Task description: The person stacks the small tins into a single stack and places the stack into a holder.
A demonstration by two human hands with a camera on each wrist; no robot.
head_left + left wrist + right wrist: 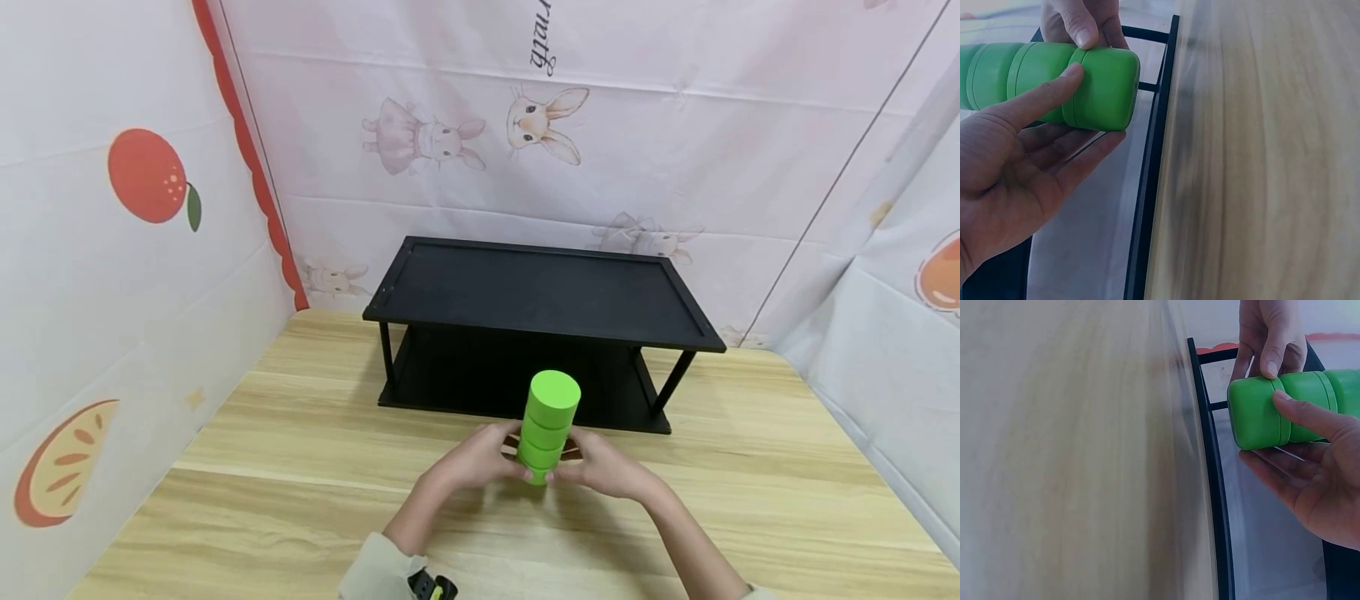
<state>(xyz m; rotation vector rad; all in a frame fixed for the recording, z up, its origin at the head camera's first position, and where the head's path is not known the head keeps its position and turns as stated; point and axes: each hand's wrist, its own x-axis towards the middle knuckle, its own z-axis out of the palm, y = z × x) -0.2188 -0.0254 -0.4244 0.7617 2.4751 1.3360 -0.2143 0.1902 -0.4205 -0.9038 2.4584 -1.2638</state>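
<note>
A tall green cylinder [550, 408], banded by several seams and looking like stacked round containers, stands nearly upright in front of the black rack. My left hand [483, 457] grips its lower part from the left, thumb on the near side and fingers behind. From the right, my right hand [603, 467] holds the same lower part in a matching way. In the left wrist view, the rounded bottom end of the green cylinder [1107, 87] appears raised off the tabletop. Both thumbs lie close together near the lowest seam in the right wrist view, with the right hand [1329, 469] nearest.
Just behind the hands is a two-tier black rack [540, 292] with thin posts and a lower shelf. Beneath everything lies a wooden tabletop [300, 467]. Printed cloth walls [450, 83] enclose the back and sides.
</note>
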